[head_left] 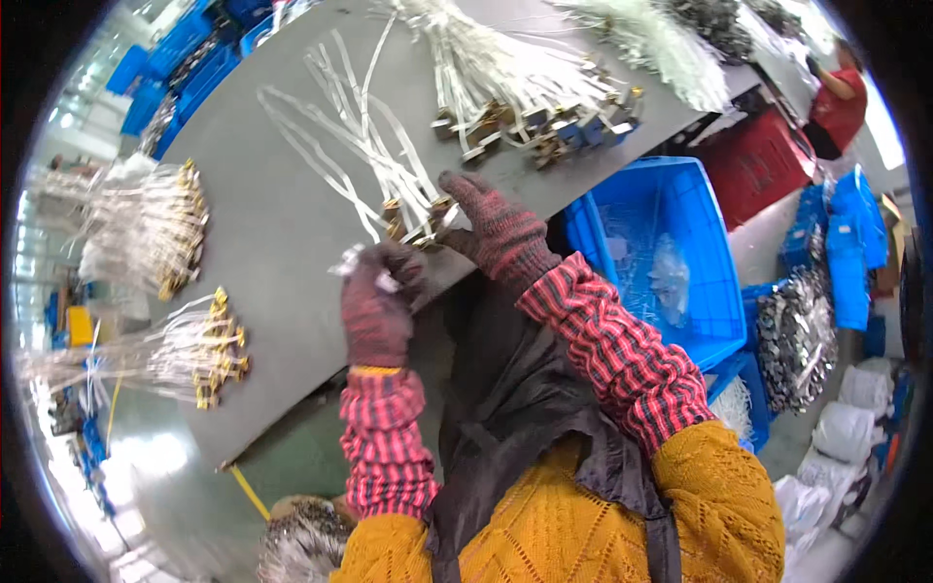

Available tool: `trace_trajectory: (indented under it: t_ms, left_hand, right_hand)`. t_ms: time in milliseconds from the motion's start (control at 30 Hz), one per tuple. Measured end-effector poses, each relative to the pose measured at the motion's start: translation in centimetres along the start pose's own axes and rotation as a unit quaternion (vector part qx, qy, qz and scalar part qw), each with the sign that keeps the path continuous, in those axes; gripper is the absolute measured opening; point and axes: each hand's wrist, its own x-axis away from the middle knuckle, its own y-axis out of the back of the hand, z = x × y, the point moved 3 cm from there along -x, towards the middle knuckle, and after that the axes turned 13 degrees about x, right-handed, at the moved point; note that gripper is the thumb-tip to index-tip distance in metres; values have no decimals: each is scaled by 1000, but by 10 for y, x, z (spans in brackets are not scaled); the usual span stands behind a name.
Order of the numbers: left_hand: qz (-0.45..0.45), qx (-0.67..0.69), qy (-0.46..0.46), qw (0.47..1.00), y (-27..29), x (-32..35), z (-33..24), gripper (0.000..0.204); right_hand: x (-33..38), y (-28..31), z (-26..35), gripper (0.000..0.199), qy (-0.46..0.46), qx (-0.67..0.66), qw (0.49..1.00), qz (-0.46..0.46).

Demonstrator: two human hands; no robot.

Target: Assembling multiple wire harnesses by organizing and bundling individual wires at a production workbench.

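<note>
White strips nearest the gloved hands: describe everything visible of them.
The white strips look long, narrow and flexible, some bent, spreading loosely over the grey tabletop away from the person. Blocky brownish-gold end pieces, metallic-looking, sit at their near ends, by the right hand; the left hand is close too, but blurred, so contact is unclear.

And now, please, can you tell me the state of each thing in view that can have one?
Left hand: gloved, curled; grip too blurred to tell.
Right hand: gloved, thumb and forefinger apart.
Small bunch of white strips: on the table, loosely fanned.
Large strip pile: heaped, metal ends toward the hands.
Lower left bundle: overhanging the table edge.
Blue bin: open, partly filled with clear plastic.
Sleeve covers: bunched in folds.
</note>
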Motion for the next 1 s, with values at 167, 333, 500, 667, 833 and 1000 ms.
trace_trajectory:
  t_ms: [167,333,500,667,833,1000]
  left_hand:
    - [-15,133,52,990,-8,9,7,30]
    - [43,98,127,986,-45,18,52,26]
    - [92,64,123,986,-76,26,97,19]
    - [93,42,143,984,-125,33,172,19]
    - [23,125,162,979,-153,23,204,19]
    - [7,155,121,980,-140,17,179,23]
  right_hand:
    - [11,95,-81,55,-79,117,945,-296]
    - [-2,129,-130,45,-182,239,941,-156]
    - [70,138,-101,33,-309,-56,941,-124]
    - [210,129,-55,21,-403,-337,841,-131]
    - [376,132,-74,14,-415,-221,880,-67]
    - [561,162,-111,19,-687,-257,676,-65]
